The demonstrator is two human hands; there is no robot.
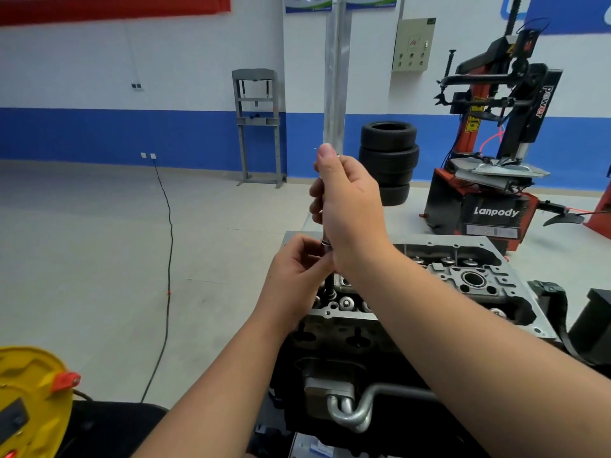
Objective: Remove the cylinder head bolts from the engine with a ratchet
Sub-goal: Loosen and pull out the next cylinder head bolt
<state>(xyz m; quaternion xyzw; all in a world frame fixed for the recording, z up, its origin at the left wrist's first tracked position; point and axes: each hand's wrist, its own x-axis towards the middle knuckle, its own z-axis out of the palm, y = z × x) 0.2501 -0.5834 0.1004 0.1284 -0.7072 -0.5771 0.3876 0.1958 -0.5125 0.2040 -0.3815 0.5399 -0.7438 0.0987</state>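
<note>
The engine stands in front of me with its grey cylinder head (pixel 476 279) facing up, valve gear and bolt holes showing. My right hand (pixel 347 206) grips the ratchet upright above the head's left end, thumb on top; the tool is mostly hidden inside the fist. Just below that fist, my left hand (pixel 297 269) pinches the silver socket (pixel 326 246) at the tool's lower end. A dark bolt shank (pixel 329 285) hangs under the socket, over the head's left edge. A bolt head with washer (pixel 346 304) sits in the casting nearby.
A yellow cable reel (pixel 29 401) sits at the lower left. Its black cord (pixel 168 233) runs across the grey floor. Behind the engine stand stacked tyres (pixel 388 160), a red-black tyre changer (pixel 489 180) and a grey press frame (pixel 258 127).
</note>
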